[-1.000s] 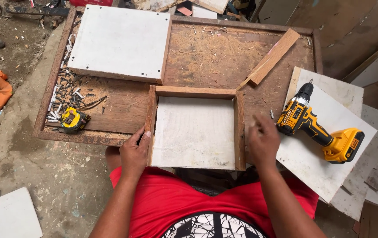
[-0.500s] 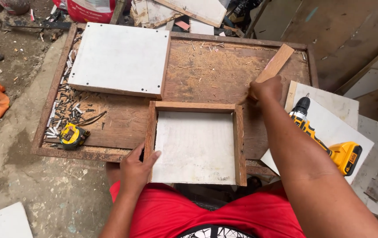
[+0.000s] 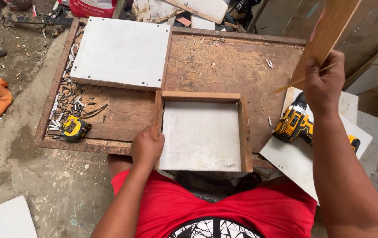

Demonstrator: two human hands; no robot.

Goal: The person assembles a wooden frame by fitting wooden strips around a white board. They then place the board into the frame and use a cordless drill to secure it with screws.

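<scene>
Head camera looks down: left hand (image 3: pixel 147 147) grips the left side rail of an open wooden frame (image 3: pixel 202 131) with a white bottom panel. Right hand (image 3: pixel 325 81) is clenched around a raised wooden strip (image 3: pixel 330 31); just below it lies a yellow cordless drill (image 3: pixel 295 124).

**Plank comes up off the counter**

A second ago my right hand (image 3: pixel 323 81) rests on the right rail of the open wooden frame (image 3: pixel 201 131). Half a second ago it is stretched out to the wooden plank (image 3: pixel 328 33) lying slantwise on the counter (image 3: pixel 224 61). Now my grip is closed around that plank and it is raised clear of the counter, tilted, high at my right, above the yellow drill (image 3: pixel 295 123). The spot where the plank lay is bare.
</scene>
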